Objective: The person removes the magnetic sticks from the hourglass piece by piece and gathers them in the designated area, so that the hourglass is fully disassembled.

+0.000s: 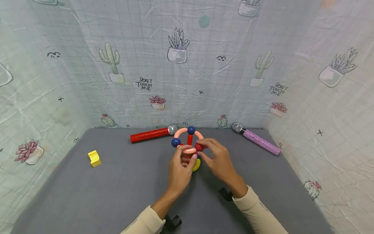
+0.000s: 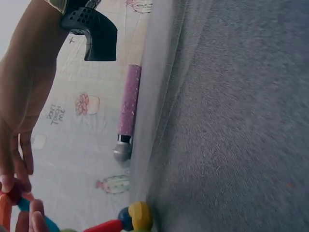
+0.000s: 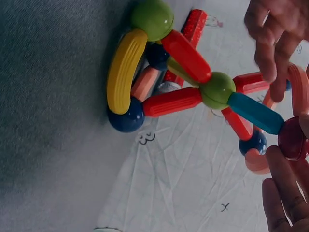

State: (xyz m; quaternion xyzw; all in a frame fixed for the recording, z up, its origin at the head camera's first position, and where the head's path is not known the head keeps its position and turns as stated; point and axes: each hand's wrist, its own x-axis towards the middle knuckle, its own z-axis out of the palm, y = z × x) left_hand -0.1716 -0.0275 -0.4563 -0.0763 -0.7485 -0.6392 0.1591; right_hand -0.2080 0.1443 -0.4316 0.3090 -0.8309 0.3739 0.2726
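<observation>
A ball-and-rod toy structure (image 3: 217,90) stands at the middle of the table. Its base has a yellow curved rod (image 3: 124,72), a green ball (image 3: 152,19) and blue balls; straight red rods meet at a central green ball. A ring of pink curved rods (image 1: 180,131) and blue balls forms the top. With thumb and fingertips my right hand (image 1: 219,161) pinches the red ball (image 3: 291,138), which touches a blue-green rod (image 3: 256,113). My left hand (image 1: 179,172) holds the near pink curved rod between index finger and thumb; the exact contact is partly hidden.
Behind the structure lies a red microphone (image 1: 150,135), to its left. A purple glittery microphone (image 1: 260,141) lies at the right rear. On the left sits a yellow notched block (image 1: 94,158). A patterned cloth (image 1: 187,81) stands around the grey table (image 1: 117,195).
</observation>
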